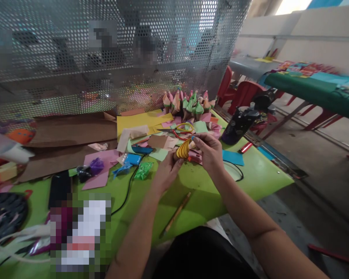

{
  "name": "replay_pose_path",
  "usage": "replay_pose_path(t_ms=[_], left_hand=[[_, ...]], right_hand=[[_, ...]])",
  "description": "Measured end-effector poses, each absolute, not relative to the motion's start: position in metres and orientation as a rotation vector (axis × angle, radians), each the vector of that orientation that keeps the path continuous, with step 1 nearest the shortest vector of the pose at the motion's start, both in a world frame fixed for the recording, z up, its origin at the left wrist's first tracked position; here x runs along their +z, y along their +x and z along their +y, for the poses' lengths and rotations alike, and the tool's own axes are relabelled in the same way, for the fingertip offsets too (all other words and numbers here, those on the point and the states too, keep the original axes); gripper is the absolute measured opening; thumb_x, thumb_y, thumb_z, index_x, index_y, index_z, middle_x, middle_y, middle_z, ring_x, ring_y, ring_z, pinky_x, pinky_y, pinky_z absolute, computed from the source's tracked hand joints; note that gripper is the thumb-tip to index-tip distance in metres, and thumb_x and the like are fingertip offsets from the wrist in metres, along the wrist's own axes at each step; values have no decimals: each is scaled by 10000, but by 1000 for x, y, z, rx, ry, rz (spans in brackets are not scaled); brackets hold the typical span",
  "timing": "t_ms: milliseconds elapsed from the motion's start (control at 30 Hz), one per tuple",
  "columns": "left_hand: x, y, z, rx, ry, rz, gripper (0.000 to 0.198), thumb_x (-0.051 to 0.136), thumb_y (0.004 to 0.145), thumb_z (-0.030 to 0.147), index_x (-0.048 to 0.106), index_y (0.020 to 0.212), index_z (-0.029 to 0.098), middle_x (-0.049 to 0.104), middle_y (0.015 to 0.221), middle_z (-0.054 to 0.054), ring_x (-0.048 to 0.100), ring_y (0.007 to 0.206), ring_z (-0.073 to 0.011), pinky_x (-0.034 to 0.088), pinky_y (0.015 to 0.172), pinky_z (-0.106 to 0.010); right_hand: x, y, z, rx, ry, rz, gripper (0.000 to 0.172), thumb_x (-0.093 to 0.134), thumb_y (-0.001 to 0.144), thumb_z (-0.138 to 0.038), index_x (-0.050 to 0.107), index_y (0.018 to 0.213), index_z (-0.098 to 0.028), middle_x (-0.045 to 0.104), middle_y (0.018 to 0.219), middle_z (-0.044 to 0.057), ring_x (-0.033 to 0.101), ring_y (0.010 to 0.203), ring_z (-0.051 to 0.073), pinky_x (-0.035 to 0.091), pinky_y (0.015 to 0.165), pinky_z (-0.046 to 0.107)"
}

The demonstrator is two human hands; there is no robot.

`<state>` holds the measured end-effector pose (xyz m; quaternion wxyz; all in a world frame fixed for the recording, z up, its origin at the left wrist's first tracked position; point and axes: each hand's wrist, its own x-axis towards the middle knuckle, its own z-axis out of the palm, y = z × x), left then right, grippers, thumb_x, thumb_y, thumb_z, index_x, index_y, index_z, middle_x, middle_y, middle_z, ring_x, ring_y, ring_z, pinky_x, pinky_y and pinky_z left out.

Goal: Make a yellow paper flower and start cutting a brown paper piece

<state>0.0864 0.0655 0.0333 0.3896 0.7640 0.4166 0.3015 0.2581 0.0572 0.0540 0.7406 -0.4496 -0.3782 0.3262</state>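
A small yellow, ribbed, coiled piece of what looks like soft sheet material is in both hands, just right of the frame's centre. The left hand has its grip closed round the lower end; the right hand has a narrow grip, pinching near the pale upper end. I judge this piece part-made: the coil is formed, but its top seems unfinished.

At the upper middle, a cluster of swirled green, peach and pink cone-shaped pieces stands upright, apparently completed. How many more are wanted cannot be told. The flat yellow sheet and the metal scissors with yellow and red handles lie on the lime-green desk, so material seems to remain.
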Motion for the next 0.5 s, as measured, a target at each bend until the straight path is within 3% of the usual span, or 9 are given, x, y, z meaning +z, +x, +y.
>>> replay_pose_path(t_ms=[267,500], left_hand=[[28,86,68,794,1952,1186,410,431,996,581,558,1135,216,707,1058,-76,664,961,-262,499,823,-372],[19,86,72,904,2129,1217,408,455,1008,520,566,1230,197,695,1161,-127,677,1075,-287,522,891,-396]], right_hand=[[54,259,55,724,-963,-872,356,839,726,-496,816,987,-255,738,874,14,518,622,111,427,536,243],[51,255,58,680,-966,-862,365,912,620,-503,738,767,-217,620,646,-34,465,554,96,401,504,230]])
